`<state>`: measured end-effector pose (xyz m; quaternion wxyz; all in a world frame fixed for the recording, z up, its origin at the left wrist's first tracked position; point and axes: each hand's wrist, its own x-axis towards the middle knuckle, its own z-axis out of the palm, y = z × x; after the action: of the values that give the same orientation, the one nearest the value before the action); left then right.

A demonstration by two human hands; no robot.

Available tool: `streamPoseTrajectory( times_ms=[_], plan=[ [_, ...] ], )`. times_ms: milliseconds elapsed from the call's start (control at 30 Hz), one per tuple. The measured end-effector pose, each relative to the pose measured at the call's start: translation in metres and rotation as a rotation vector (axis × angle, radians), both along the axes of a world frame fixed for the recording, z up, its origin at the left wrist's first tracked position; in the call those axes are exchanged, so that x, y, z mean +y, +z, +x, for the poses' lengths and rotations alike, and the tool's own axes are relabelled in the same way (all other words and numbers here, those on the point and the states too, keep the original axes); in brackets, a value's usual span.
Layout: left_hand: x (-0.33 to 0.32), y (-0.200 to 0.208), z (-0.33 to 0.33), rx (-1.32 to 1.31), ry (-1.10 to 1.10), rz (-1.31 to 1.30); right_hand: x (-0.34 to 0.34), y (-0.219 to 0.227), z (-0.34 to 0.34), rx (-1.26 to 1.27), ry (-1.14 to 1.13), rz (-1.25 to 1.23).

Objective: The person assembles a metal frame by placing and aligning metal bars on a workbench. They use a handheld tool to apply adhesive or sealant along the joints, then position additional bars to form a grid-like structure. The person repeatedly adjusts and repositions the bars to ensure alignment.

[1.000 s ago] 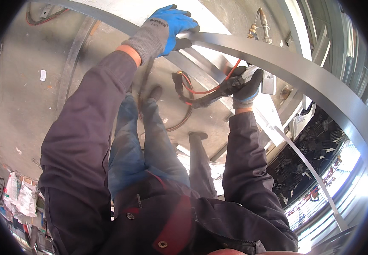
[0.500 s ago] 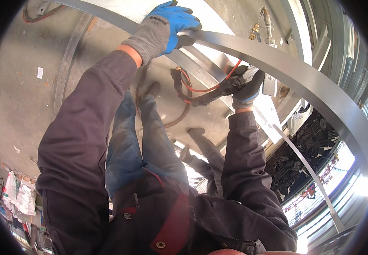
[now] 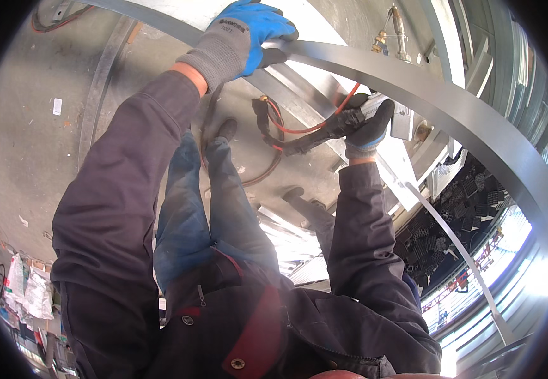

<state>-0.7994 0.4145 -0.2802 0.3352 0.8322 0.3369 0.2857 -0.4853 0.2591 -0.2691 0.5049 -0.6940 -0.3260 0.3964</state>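
Observation:
My left hand, in a grey and blue work glove, curls over the edge of a long flat metal bar at the top. The bar appears curved and runs across to the far right. Below it, my right hand, gloved too, is wrapped around a welding gun with a pale body. A black sleeved cable and a red hose trail left from the gun. Its metal nozzle and brass fitting show beyond the bar, which hides part of the gun.
Metal profiles stand at the right. Dark, blocky pieces lie in a heap below them. Another person's leg shows behind my right arm. Bags and clutter sit at lower left; a metal strip lies on the floor.
The bar and both hands appear slightly higher in the picture. The other person's legs have shifted right, now more hidden behind my right arm. Both grips look the same.

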Motion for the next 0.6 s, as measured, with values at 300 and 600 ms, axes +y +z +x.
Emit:
streamPoseTrajectory(
  times_ms=[300, 600],
  plan=[
    [-0.001, 0.006, 0.001, -0.02, 0.01, 0.026, -0.01, -0.012, 0.021, 0.126, 0.031, -0.042],
    [0.002, 0.009, 0.002, -0.003, -0.037, 0.011, -0.007, -0.026, 0.028, 0.047, -0.027, -0.024]
  ],
)
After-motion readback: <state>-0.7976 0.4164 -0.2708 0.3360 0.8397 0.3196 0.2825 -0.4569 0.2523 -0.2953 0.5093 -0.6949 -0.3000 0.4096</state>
